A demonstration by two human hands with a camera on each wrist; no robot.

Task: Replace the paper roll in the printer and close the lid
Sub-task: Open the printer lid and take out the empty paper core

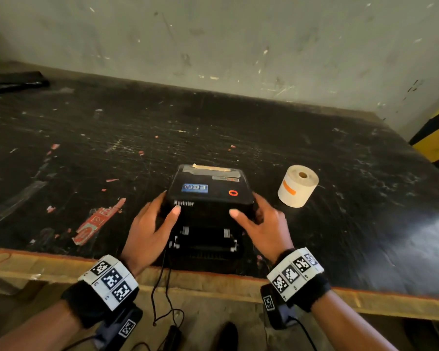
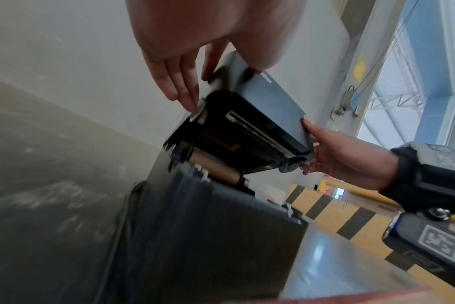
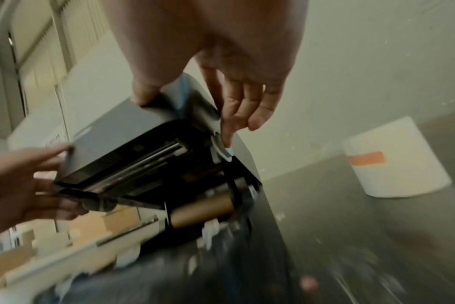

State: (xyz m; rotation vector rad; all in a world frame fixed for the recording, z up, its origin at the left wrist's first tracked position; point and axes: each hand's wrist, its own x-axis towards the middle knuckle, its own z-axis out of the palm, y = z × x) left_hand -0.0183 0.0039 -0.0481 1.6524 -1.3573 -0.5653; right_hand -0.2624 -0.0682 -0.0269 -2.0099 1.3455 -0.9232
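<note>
Lid (image 1: 208, 187) of the printer (image 1: 205, 239) stood raised at a slant, hinged at the far side, with both hands on it. The left hand (image 1: 147, 231) gripped its left edge, thumb on top near the front lip and fingers down the side. The right hand (image 1: 261, 226) held the right edge the same way, thumb on top and fingers curled loosely at the side.

Inside the open bay, both wrist views showed a bare brown cardboard core (image 3: 203, 211) sitting on the holder, seemingly the spent roll, with no paper left that I could see. The fresh paper roll (image 1: 298, 186) stood on end on the worktop (image 1: 86, 138) at about three o'clock from the printer, well apart from it, with an orange tab on its side.

By my reading the task was at an early stage: the lid was open, but the old core still had to come out, the new roll go in, and the lid be shut.
</note>
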